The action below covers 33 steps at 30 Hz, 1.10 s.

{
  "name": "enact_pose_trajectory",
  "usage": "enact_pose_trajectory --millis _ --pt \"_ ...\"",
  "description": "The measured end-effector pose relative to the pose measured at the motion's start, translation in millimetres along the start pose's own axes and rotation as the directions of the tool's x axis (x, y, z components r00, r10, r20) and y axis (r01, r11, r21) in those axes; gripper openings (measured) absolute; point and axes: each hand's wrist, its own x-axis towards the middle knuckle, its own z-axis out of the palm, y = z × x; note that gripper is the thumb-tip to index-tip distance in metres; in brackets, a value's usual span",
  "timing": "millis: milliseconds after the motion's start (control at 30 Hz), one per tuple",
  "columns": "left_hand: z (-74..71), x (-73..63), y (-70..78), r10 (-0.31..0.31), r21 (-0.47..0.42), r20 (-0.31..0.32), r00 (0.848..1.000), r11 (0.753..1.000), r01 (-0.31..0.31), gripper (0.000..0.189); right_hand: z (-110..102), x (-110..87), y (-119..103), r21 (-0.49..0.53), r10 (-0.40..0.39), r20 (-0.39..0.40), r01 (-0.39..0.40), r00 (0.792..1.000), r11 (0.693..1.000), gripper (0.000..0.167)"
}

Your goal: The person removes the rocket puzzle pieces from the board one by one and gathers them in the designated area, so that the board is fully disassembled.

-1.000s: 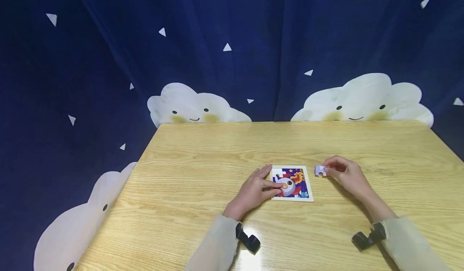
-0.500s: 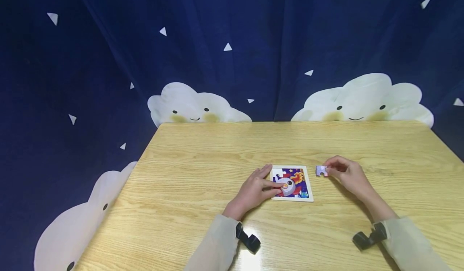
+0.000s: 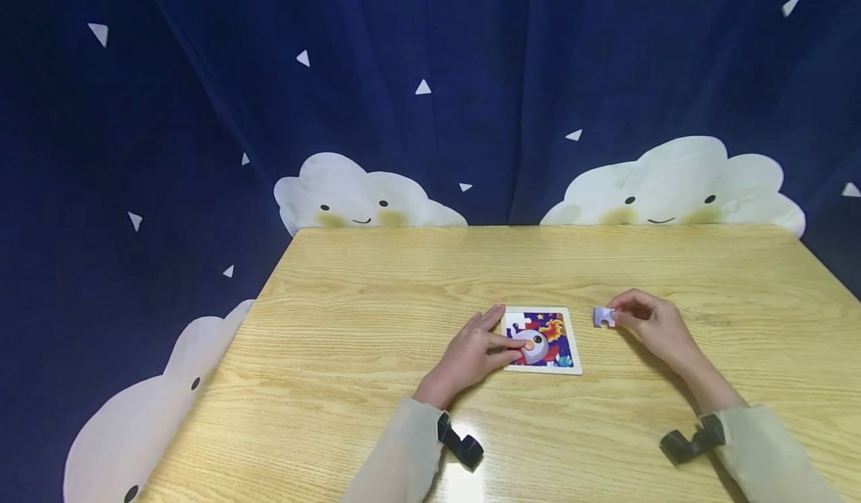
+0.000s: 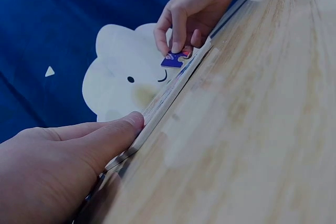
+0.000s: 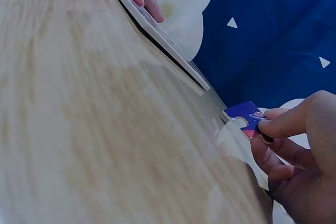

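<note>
My right hand [image 3: 654, 326] pinches a purple jigsaw piece [image 3: 604, 317] between thumb and fingers, to the right of the puzzle. In the right wrist view the piece [image 5: 245, 118] shows a ringed planet and a round notch. On the table lies a jigsaw puzzle in a pale frame [image 3: 575, 361], with a rocket, flames and a small planet pictured on it. A white gap [image 3: 515, 319] shows at its upper left. Across the puzzle's left side rests my left hand [image 3: 468, 355], thumb and a finger stretched over the picture, other fingers along the frame's left edge.
A wood-grain table [image 3: 363, 323] carries the puzzle. Behind and to the left of it hangs a dark blue curtain [image 3: 403, 32] with white triangles and smiling clouds. Each sleeved wrist wears a black strap with a camera mount [image 3: 464, 447].
My right hand has moved slightly to the right with the jigsaw piece, away from the frame. The left hand and the puzzle have stayed where they were.
</note>
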Motion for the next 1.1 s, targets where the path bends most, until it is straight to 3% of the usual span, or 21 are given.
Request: enact_pose_trajectory --millis 567,867,1100 --pt "-1.2 0.6 1.1 0.023 0.013 -0.009 1.0 1.0 -0.023 0.027 0.4 0.1 3.3 -0.044 -0.009 0.008 0.009 1.0 0.999 0.011" --pt "-1.5 0.8 1.6 -0.008 0.008 0.004 1.0 1.0 0.007 0.026 2.2 2.5 6.3 -0.077 -0.06 0.016 0.061 0.998 0.995 0.011" --pt "-2.1 0.5 1.5 -0.008 0.009 0.006 1.0 1.0 0.008 0.026 3.1 3.8 5.1 -0.095 -0.057 0.028 0.059 0.998 0.994 0.011"
